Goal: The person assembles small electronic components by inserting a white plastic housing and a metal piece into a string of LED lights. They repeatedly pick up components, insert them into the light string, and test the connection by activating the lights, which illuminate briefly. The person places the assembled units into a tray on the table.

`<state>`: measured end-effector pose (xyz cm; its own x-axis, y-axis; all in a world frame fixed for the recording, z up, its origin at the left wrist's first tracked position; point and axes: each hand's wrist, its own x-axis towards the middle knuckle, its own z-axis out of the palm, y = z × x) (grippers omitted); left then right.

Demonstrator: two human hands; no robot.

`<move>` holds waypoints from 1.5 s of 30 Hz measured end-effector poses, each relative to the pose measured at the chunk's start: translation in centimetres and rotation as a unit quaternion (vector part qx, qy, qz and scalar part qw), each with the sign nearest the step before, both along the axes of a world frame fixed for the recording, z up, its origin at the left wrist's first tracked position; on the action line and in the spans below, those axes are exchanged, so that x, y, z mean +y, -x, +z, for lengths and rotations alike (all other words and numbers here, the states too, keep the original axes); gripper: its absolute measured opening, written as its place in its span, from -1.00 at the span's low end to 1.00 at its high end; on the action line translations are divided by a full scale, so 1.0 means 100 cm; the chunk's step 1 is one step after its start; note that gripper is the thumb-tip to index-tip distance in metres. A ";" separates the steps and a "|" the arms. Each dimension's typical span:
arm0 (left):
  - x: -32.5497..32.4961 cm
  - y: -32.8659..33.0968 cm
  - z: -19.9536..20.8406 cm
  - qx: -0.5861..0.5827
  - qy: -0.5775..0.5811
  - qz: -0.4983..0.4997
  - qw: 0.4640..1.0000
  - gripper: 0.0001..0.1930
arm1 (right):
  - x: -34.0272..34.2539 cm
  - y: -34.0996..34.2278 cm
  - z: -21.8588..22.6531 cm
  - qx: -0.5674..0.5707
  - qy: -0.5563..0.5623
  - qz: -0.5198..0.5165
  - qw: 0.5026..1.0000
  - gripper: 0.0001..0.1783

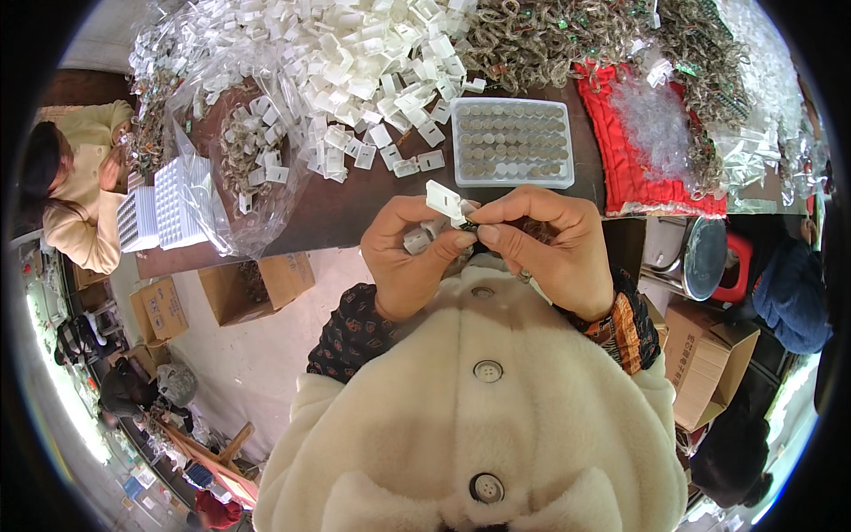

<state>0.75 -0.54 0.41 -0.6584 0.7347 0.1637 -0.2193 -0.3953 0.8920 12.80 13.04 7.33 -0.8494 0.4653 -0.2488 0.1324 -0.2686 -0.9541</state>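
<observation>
My left hand [399, 266] pinches a small white plastic casing [445, 200] between thumb and forefinger, in front of my chest at the table's near edge. More white casings [417, 239] are tucked inside the same hand's curled fingers. My right hand [558, 253] meets it from the right, thumb and forefinger pressed together at the casing's lower end. A tiny dark piece shows between the fingertips there, mostly hidden. Just beyond the hands lies a clear plastic tray [514, 183] holding rows of round silver discs.
A heap of white casings [363, 71] covers the back of the table [346, 208]. Tangled wire bundles [603, 35] lie at back right, beside red cloth [616, 151]. White foam trays [182, 199] and a clear bag [288, 191] sit left. Another person [84, 186] sits far left.
</observation>
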 end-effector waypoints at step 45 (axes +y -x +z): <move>0.006 -0.017 -0.004 0.010 0.007 0.168 0.986 -0.79 | -0.021 0.019 -0.017 0.067 0.007 -0.054 0.996 -0.69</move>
<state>2.42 0.06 0.05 -0.8617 0.4781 0.1700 -0.0607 -0.4297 0.9009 10.94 10.91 5.65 -0.8212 0.5525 -0.1426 -0.0267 -0.2869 -0.9576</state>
